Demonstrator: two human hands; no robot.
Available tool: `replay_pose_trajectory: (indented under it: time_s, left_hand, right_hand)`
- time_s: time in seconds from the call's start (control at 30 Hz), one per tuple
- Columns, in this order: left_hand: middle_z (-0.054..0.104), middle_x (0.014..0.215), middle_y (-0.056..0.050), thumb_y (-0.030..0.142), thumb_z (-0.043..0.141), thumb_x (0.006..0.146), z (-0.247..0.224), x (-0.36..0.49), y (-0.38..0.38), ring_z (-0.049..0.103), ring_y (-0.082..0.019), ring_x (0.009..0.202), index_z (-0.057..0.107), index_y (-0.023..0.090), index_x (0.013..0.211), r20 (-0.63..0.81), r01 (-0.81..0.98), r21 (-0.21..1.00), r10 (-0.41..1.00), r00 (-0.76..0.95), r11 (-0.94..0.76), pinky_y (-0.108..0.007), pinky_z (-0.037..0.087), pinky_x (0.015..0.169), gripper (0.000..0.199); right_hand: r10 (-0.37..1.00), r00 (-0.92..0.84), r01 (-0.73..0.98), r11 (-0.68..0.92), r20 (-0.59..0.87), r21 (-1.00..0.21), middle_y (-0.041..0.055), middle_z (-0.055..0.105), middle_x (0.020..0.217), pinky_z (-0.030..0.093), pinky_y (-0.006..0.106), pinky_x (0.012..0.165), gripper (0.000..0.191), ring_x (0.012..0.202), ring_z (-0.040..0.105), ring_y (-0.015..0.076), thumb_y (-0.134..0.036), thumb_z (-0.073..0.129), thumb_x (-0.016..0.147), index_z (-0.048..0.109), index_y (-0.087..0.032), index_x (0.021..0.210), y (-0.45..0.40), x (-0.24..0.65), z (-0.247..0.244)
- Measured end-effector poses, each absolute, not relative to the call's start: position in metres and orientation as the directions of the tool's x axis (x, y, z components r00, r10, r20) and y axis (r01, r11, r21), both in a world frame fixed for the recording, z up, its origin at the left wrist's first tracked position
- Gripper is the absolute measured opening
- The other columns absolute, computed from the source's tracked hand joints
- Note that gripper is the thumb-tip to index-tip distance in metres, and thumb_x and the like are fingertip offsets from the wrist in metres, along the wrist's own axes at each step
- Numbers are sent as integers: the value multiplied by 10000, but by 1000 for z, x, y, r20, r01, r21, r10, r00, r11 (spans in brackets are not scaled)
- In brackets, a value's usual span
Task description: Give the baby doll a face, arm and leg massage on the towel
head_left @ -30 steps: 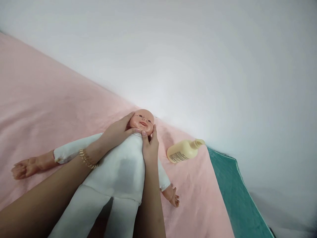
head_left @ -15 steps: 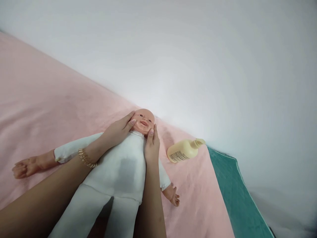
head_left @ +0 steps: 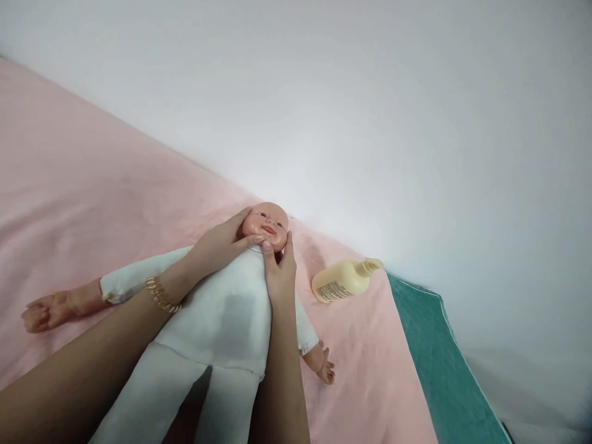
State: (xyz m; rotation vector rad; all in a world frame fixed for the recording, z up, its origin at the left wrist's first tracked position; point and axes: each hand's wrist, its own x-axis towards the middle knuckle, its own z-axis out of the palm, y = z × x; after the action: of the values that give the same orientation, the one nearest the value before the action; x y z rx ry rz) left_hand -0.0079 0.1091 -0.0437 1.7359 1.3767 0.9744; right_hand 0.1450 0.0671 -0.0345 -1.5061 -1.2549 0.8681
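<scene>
A baby doll (head_left: 222, 314) with a white cloth body lies on its back, its bare plastic head pointing away from me. My left hand (head_left: 224, 240) cups one side of the doll's head, fingers along its cheek and thumb at the chin. On the other side, my right hand (head_left: 281, 268) holds the jaw, with its thumb under the chin close to the left thumb. Some fingertips of both hands are hidden beside and behind the head. The doll's plastic hands rest out to either side. A coiled bracelet (head_left: 161, 295) circles my left wrist.
A pale yellow pump bottle (head_left: 342, 281) stands tilted in view, right of the doll. Pink cloth (head_left: 365, 357) covers the surface, with a green sheet (head_left: 435, 345) at its right edge. A white wall (head_left: 324, 111) rises just behind the doll's head.
Both thumbs have slid from the doll's cheeks down and inward, meeting near the chin. The doll's body and the bottle stay put.
</scene>
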Motion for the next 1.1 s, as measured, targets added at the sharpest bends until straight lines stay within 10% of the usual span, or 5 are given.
replay_pose_trajectory:
  time_s: [0.63,1.1]
  left_hand:
    - [389,1617,-77,545,303,995,-37,-6,106,395,-305,1476,327,152,1605,77,447,887,991,113,-120,-442,335,1202,726]
    - [482,1563,-81,628,532,908,-41,-7,107,532,-345,1365,346,253,1597,107,428,890,984,141,-158,-423,482,1072,806]
  right_hand:
    - [956,260,359,33,134,-933,113,440,1584,350,449,1217,707,1464,438,244,-591,315,1033,349,-142,1579,72,147,-43]
    - [975,216,305,-13,56,-952,116,459,1573,403,472,1181,888,1428,479,290,-578,625,908,265,-167,1609,66,145,-34]
